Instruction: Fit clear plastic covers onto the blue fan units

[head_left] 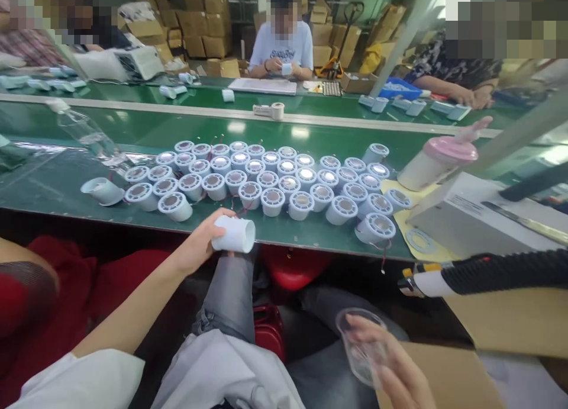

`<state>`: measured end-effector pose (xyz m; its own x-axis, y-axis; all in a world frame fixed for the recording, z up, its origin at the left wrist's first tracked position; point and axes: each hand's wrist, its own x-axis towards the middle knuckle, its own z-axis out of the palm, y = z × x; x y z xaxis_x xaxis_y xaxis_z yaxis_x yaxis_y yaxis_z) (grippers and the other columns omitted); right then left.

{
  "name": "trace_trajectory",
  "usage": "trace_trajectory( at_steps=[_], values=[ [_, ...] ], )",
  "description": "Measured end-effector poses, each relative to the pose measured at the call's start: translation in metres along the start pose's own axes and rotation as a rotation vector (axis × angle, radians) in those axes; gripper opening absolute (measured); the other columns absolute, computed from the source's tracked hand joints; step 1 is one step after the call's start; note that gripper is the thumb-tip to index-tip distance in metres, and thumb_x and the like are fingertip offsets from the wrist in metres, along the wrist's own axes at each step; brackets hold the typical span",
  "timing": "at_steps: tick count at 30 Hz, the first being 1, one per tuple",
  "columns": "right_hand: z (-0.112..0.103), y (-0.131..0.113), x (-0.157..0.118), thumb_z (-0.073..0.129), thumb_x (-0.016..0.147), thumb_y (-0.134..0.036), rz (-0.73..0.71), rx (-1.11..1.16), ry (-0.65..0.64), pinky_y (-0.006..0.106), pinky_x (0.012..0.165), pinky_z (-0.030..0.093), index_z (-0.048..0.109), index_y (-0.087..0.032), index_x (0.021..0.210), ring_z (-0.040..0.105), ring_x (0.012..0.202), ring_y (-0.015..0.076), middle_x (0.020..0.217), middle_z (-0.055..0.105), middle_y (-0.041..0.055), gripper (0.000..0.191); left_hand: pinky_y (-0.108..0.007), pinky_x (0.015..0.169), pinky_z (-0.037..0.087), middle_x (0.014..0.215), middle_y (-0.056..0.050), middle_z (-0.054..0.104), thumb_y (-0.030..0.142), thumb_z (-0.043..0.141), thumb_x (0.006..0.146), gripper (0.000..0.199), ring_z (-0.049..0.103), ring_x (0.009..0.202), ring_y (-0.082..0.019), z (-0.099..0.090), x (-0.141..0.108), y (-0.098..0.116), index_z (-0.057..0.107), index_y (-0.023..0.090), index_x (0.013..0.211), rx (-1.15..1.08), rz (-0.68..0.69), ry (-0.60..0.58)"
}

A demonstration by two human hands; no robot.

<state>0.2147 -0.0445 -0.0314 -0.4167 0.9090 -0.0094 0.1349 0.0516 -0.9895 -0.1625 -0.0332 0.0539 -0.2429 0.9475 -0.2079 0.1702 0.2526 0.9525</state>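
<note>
My left hand [208, 237] is closed round a pale blue cylinder [234, 234], held on its side at the table's front edge with its open end to the right. Low on the right, my right hand [390, 356] grips a clear plastic cup [361, 344] above my lap. Beyond the hands, many round light-blue parts [273, 202] with slotted rims and silvery centres stand grouped on the green table [53, 178]. One open-topped piece [103, 191] leans at the group's left end.
A clear bottle [91, 137] lies at the left. To the right are a pink-lidded cup [439, 157], a white box [483, 213], a black hose tool [497, 273] and cardboard [515, 320]. People sit across the table; a person's arm [457, 89] rests at right.
</note>
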Motion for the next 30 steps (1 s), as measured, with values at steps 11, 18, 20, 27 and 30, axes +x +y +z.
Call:
trace_trajectory(
  at_steps=[11, 18, 20, 27, 30],
  values=[
    [0.038, -0.045, 0.042, 0.060, 0.072, -0.004, -0.332, -0.961, 0.032, 0.044, 0.081, 0.054, 0.067, -0.024, 0.109, 0.051, 0.108, 0.0309, 0.132, 0.049, 0.0127, 0.042, -0.023, 0.055, 0.047, 0.086, -0.003, 0.056, 0.045, 0.051, 0.086, 0.031, 0.055, 0.069, -0.014, 0.113, -0.007, -0.001, 0.062, 0.017, 0.093, 0.195, -0.041, -0.879],
    [0.028, -0.053, 0.030, 0.064, 0.081, -0.026, -0.051, -0.309, 0.008, 0.035, 0.087, 0.051, 0.062, -0.020, 0.071, 0.059, 0.104, 0.0219, 0.112, 0.056, 0.0087, 0.012, -0.033, 0.084, 0.048, 0.105, -0.004, 0.056, 0.044, 0.075, 0.068, 0.051, 0.057, 0.095, -0.020, 0.124, -0.008, -0.002, 0.059, 0.023, 0.112, 0.336, 0.395, -0.624],
    [0.026, -0.056, 0.029, 0.056, 0.086, -0.029, -0.010, -0.193, 0.074, 0.033, 0.082, 0.051, 0.063, -0.020, 0.068, 0.060, 0.101, 0.0209, 0.107, 0.057, 0.0087, 0.021, -0.037, 0.087, 0.049, 0.108, -0.006, 0.054, 0.047, 0.080, 0.059, 0.064, 0.056, 0.100, -0.023, 0.126, -0.005, -0.010, 0.060, 0.025, 0.116, 0.337, 0.444, -0.638],
    [0.018, -0.053, 0.033, 0.071, 0.072, -0.035, 0.189, 0.150, 0.202, 0.036, 0.077, 0.053, 0.064, -0.019, 0.049, 0.064, 0.093, 0.0244, 0.095, 0.064, 0.0077, 0.029, -0.040, 0.097, 0.048, 0.131, -0.009, 0.053, 0.034, 0.080, 0.065, 0.068, 0.052, 0.120, -0.027, 0.133, -0.005, -0.018, 0.053, 0.027, 0.127, 0.216, 0.398, -0.813],
    [0.014, -0.050, 0.031, 0.072, 0.074, -0.036, 0.187, 0.268, 0.181, 0.041, 0.084, 0.053, 0.069, -0.022, 0.056, 0.064, 0.099, 0.0255, 0.098, 0.068, 0.0070, 0.023, -0.036, 0.093, 0.051, 0.129, -0.009, 0.056, 0.027, 0.076, 0.070, 0.065, 0.058, 0.113, -0.023, 0.135, -0.011, -0.018, 0.050, 0.023, 0.129, 0.052, 0.229, -0.862]
  ],
)
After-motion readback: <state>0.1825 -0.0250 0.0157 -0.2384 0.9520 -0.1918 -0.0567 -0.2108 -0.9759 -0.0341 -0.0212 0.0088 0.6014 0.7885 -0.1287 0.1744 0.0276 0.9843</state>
